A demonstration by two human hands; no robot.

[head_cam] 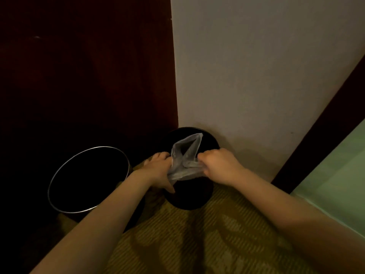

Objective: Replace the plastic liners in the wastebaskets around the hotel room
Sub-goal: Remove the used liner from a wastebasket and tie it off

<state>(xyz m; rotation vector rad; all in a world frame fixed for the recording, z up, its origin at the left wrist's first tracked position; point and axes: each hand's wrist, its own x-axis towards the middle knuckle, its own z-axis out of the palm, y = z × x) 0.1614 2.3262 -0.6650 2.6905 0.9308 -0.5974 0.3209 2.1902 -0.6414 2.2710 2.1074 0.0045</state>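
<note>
A ribbed, yellow-brown patterned carpet (197, 244) covers the floor nearest the camera, with both bare forearms reaching across it. The left hand (158, 171) and right hand (219, 165) each pinch a side of a thin, crinkled clear plastic liner (185, 155), fingers curled on it. The liner hangs partly opened over a round black wastebasket (189, 200) standing at the carpet's far edge against the wall. Just to its left stands a second wastebasket (88, 180), dark inside with a shiny metal rim. Behind rise a dark wood panel (88, 76) and a plain beige wall (256, 76).
</note>
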